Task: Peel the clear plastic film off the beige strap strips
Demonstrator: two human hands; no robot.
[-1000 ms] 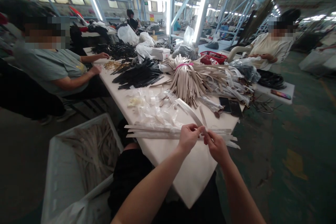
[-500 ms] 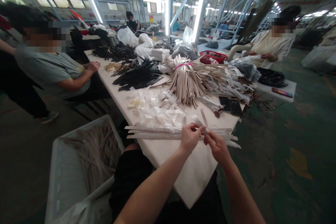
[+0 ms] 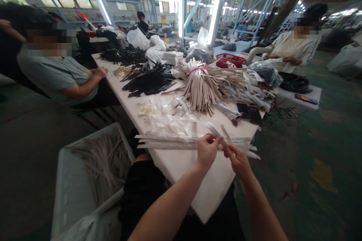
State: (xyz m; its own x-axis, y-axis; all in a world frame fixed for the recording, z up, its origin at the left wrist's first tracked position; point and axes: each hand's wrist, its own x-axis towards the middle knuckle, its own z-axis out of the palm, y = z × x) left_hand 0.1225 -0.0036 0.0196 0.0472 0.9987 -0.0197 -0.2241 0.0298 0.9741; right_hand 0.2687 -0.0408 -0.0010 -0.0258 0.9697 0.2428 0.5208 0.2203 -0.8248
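Pinches pale strip (image 3: pixel 213 130) in left hand (image 3: pixel 207 150) and right hand (image 3: pixel 237 158), with white bin (image 3: pixel 74 180) of beige straps (image 3: pixel 109 158) near left, red basket (image 3: pixel 239 61) far right.

Over the counter (image 3: pixel 207 188), near its closest corner, the left hand (image 3: pixel 207 150) and right hand (image 3: pixel 236 158) pinch a strip (image 3: pixel 215 131). Beneath, more strips (image 3: pixel 169 145) cross the counter, jutting past its left and right edges, with plastic (image 3: pixel 166 116) behind. Farther back sit a tan bundle (image 3: pixel 198 88) and, nearer the left edge, black straps (image 3: pixel 149 82); a bin (image 3: pixel 72 192) stands beside that edge.
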